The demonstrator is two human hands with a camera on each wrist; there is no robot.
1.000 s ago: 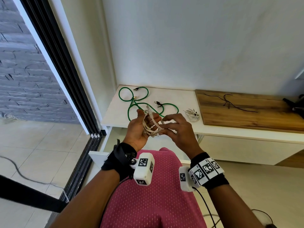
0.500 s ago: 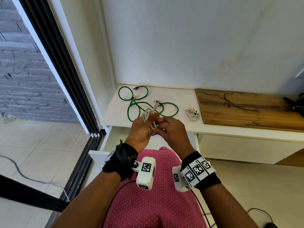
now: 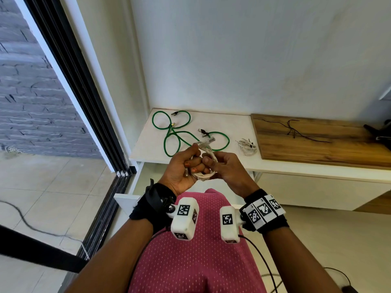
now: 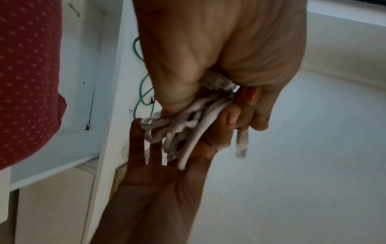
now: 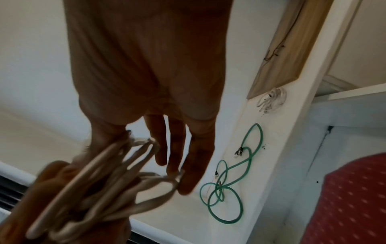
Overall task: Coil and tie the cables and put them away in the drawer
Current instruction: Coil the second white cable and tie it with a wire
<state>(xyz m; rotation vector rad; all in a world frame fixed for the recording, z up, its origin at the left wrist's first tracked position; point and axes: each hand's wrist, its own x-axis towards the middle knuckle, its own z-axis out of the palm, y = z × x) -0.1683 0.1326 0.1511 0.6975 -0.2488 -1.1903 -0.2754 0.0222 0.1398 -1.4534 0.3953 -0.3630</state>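
A white network cable (image 3: 204, 176), wound into a small bundle, sits between both hands above the open drawer (image 3: 125, 200). My left hand (image 3: 193, 166) grips the bundle in a fist, and one plug (image 3: 208, 141) sticks up above it. In the left wrist view the fingers curl round the strands (image 4: 188, 130) and the other plug (image 4: 241, 143) hangs free. My right hand (image 3: 214, 164) pinches the loops' far side, thumb in front; its view shows the loops (image 5: 108, 178) at its fingertips (image 5: 188, 181). A loose green cable (image 3: 179, 135) lies on the white cabinet top (image 3: 222, 125).
A small tied white cable (image 3: 246, 145) lies beside a wooden board (image 3: 317, 149) that carries a thin black cable (image 3: 292, 130). A thin black cable (image 4: 90, 109) lies inside the drawer. A sliding door frame (image 3: 84, 98) stands at the left. Another cord (image 3: 25, 220) trails over the tiled floor.
The loose coil draped over my open left hand has been squeezed into a tight bundle. My left fingers have curled round it, and my right hand has moved in against it.
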